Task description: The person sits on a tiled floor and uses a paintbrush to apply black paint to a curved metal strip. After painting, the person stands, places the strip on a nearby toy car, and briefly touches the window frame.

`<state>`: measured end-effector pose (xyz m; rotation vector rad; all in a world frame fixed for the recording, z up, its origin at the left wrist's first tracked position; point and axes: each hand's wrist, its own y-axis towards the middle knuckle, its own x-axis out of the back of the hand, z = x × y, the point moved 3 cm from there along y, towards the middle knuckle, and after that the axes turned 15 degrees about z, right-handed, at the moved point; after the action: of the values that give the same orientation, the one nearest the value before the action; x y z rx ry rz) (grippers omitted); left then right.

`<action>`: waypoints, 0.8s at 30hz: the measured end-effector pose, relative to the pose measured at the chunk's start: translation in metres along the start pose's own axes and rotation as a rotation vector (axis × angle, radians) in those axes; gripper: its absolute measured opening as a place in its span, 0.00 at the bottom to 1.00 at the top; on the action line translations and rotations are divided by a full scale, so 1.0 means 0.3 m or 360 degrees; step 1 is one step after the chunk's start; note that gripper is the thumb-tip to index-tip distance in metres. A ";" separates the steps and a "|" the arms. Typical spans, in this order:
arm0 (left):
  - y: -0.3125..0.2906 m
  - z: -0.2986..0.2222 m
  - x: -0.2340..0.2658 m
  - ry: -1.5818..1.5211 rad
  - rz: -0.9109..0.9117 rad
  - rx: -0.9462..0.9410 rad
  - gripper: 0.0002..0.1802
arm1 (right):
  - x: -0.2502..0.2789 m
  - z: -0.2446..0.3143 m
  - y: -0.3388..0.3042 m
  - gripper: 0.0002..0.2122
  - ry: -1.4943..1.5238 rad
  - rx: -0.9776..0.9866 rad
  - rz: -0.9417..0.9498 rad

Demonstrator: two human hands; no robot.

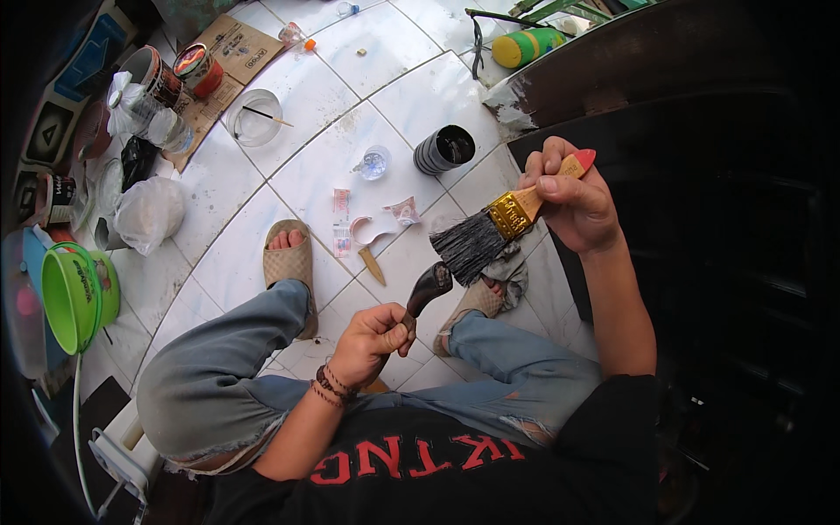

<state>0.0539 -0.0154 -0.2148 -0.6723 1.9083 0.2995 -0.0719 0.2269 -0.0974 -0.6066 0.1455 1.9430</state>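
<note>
My right hand [567,199] grips the wooden, red-tipped handle of a wide flat paintbrush [490,232] with a gold ferrule and dark bristles. Its bristles point down-left and touch the top of a small dark carved wooden piece [428,288]. My left hand [372,341], with bead bracelets on the wrist, is closed around the lower end of that piece and holds it upright over my knees. I sit with both feet in tan sandals [290,262] on the white tiled floor [306,96].
A black cup [444,149] of dark liquid stands on the tiles ahead, beside a small clear cup [374,163]. A clear bowl [255,116] with a stick, paint cans [198,70] on cardboard, plastic bags and a green bucket [77,296] lie left. A dark wooden panel [665,61] rises right.
</note>
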 end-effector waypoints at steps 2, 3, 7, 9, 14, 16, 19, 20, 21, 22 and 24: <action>0.000 -0.001 -0.009 0.0012 -0.0007 0.0006 0.11 | -0.034 -0.002 -0.010 0.09 0.0024 0.0029 0.0133; 0.003 0.000 -0.018 0.0040 -0.0014 0.0009 0.11 | -0.056 -0.019 -0.008 0.09 -0.0006 -0.0015 0.0195; -0.008 0.014 -0.011 0.0036 0.0003 0.0011 0.10 | -0.037 -0.057 -0.036 0.09 0.0031 -0.0067 0.0029; -0.006 0.015 -0.008 0.0016 0.0040 -0.0048 0.10 | -0.055 -0.028 -0.048 0.09 0.0049 0.0062 -0.0051; -0.005 0.023 -0.022 -0.0039 0.0057 -0.0146 0.10 | -0.173 -0.049 -0.055 0.09 0.0050 0.0226 0.0042; -0.006 0.012 -0.032 0.0007 0.0085 -0.0151 0.10 | -0.145 -0.073 -0.095 0.08 0.0065 0.0179 -0.0141; -0.007 0.021 -0.041 -0.0065 0.0121 -0.0162 0.09 | -0.129 -0.011 -0.171 0.07 -0.0063 0.0189 -0.0284; -0.006 0.023 -0.048 -0.0064 0.0116 -0.0152 0.09 | -0.143 0.000 -0.193 0.06 -0.0037 0.0291 -0.0365; -0.005 0.024 -0.054 -0.0064 0.0113 -0.0139 0.09 | -0.161 0.014 -0.218 0.06 -0.0011 0.0395 -0.0448; -0.002 0.025 -0.060 -0.0064 0.0110 -0.0125 0.08 | -0.179 0.029 -0.242 0.06 0.0015 0.0499 -0.0533; -0.006 0.021 -0.092 -0.0027 0.0078 -0.0094 0.10 | -0.278 0.017 -0.251 0.05 0.0131 0.0597 -0.0444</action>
<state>0.0680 -0.0050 -0.1925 -0.6609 1.9079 0.3927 0.0198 0.1940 -0.0408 -0.4303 0.4430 1.5690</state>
